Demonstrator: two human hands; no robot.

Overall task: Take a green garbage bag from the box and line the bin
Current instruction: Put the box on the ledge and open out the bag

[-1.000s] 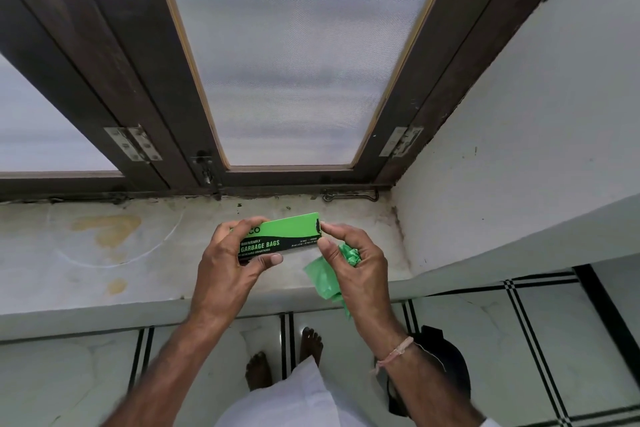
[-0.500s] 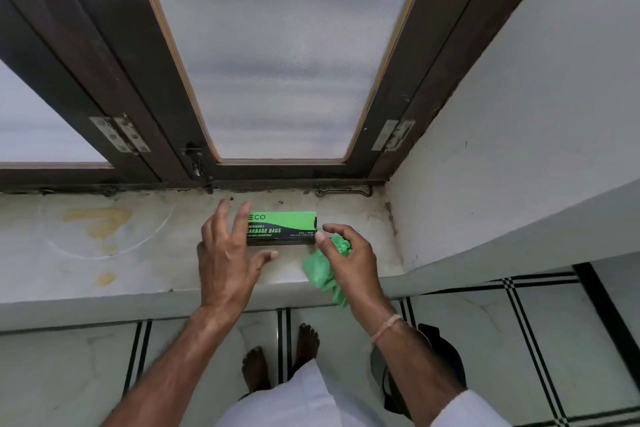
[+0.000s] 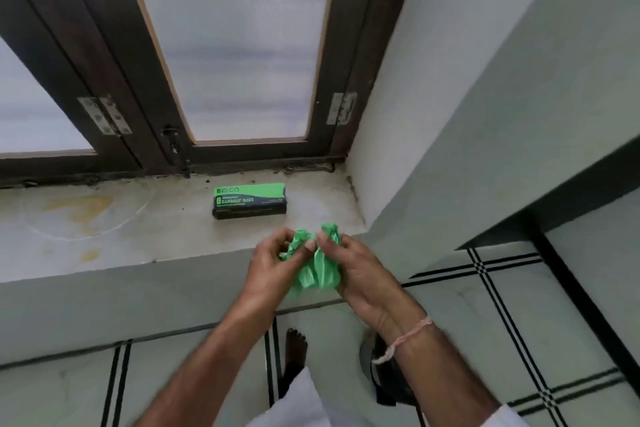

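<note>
Head view: both hands (image 3: 273, 270) pinch green bag (image 3: 317, 270).

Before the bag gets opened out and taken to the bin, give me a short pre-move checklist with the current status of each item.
1. Green bag out of the box: ok.
2. Both hands on it, left hand and right hand: ok.
3. Bag opened out: not ok, crumpled.
4. Box set down on the sill, clear of the hands: ok.
5. Bin reachable: cannot tell, only a dark object on the floor, mostly behind the right forearm.
</note>
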